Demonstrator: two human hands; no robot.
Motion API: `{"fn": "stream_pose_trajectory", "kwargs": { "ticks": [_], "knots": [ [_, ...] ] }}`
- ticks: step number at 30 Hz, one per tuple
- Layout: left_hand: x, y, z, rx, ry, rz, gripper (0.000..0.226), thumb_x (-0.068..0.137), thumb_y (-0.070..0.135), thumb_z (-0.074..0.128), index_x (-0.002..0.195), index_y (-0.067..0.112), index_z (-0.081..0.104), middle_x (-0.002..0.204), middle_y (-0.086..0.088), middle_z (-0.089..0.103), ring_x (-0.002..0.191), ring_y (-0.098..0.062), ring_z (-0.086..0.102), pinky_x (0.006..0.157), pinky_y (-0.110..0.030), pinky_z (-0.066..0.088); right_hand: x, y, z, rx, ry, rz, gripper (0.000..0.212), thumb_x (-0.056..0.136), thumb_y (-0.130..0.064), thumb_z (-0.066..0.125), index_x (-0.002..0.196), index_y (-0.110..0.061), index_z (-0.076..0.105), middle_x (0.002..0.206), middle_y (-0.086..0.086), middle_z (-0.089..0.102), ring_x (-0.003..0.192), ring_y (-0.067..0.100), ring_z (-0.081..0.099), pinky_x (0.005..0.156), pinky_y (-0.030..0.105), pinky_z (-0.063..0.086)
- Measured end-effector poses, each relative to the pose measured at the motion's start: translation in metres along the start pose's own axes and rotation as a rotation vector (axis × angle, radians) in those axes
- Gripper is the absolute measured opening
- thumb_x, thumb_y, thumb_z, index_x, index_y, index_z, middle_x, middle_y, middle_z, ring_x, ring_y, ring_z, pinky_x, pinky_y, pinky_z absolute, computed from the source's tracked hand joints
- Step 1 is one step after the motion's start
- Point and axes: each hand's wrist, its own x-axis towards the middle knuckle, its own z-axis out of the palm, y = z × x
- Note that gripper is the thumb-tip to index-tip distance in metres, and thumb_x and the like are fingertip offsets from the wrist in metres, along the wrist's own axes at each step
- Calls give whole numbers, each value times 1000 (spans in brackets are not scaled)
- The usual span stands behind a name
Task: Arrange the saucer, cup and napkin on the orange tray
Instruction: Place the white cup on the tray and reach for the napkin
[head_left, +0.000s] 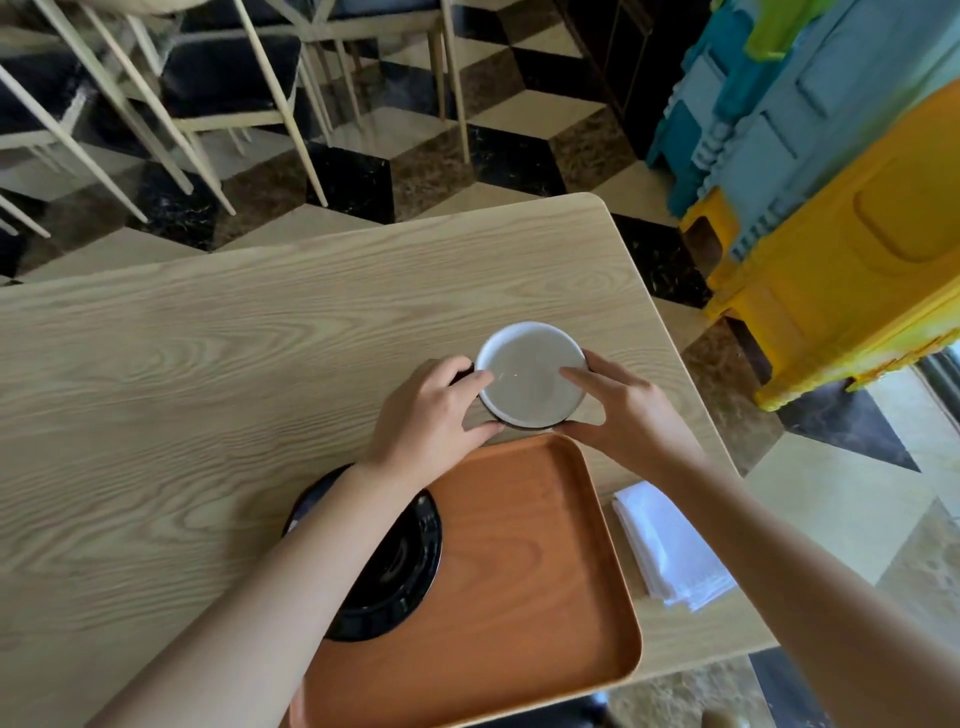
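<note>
Both of my hands hold a round shallow dish, white inside and dark outside, which looks like the saucer (530, 379). It sits on or just above the table, beyond the far edge of the orange tray (524, 571). My left hand (436, 415) grips its left rim and my right hand (618, 410) grips its right rim. A small dark part shows under my left fingers; I cannot tell what it is. The folded white napkin (670, 545) lies on the table to the right of the tray. No separate cup is visible.
A black round disc (400, 566) lies at the tray's left edge, partly hidden by my left forearm. The light wooden table (208, 364) ends close to the right of the napkin. Chairs stand beyond the table, and yellow and blue plastic crates are stacked at the right.
</note>
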Motion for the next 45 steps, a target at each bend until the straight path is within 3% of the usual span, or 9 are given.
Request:
{"fn": "stream_pose_trajectory", "kwargs": {
  "ticks": [5,11,15,19,23,28,36,42,45],
  "knots": [
    [-45,8,-7,-45,93,-2,43,60,34,83,94,12,68,95,-8,66,82,-22,64,64,-30,56,-27,-18,-7,117,-31,4,79,62,-14,82,133,-18,47,133,7,56,115,25,58,94,34,49],
    [-87,18,8,-60,-17,-76,39,67,40,72,95,12,68,96,-7,66,80,-20,65,63,-29,56,-59,-25,5,139,-219,180,91,67,-26,79,142,-26,28,131,3,57,116,24,56,89,31,45],
    [-100,21,18,-63,-55,-88,41,65,37,78,96,12,68,97,-8,66,86,-20,65,69,-26,56,-71,-25,11,147,-240,193,88,67,-24,79,140,-28,31,94,-24,53,75,-3,53,67,6,36],
    [-105,25,24,-50,-63,-86,42,64,36,79,97,13,68,98,-9,66,88,-21,66,69,-27,56,-78,-23,12,124,-244,214,87,67,-24,79,140,-26,32,100,-10,51,75,11,52,67,11,30],
    [-100,27,28,-30,-35,-79,43,63,36,80,98,12,67,97,-8,66,87,-21,66,66,-26,55,-75,-20,13,115,-247,216,87,68,-23,77,140,-30,30,102,-8,53,63,-4,40,59,12,33],
    [-92,26,31,24,0,-55,43,65,37,78,97,11,67,95,-9,67,84,-21,66,62,-27,55,-66,-13,12,85,-236,196,84,67,-23,78,138,-25,34,122,7,61,93,27,60,72,26,40],
    [-88,24,31,34,7,-43,42,65,37,78,96,10,67,92,-7,66,79,-20,65,57,-26,53,-60,-9,13,-4,-237,149,85,67,-30,78,139,-24,32,127,5,59,107,31,58,83,36,48],
    [-91,28,28,47,-55,-55,40,77,36,66,106,9,62,99,-11,62,86,-25,63,72,-34,55,-67,-9,15,-79,-183,75,86,70,-31,77,142,-18,30,139,3,50,120,28,52,85,34,47],
    [-97,35,22,111,-125,-69,50,83,43,50,120,9,55,116,-15,58,106,-30,58,89,-43,51,-74,-10,15,-118,-130,7,76,70,-32,72,136,-10,40,136,9,53,118,30,55,92,40,46]
  ]
}}
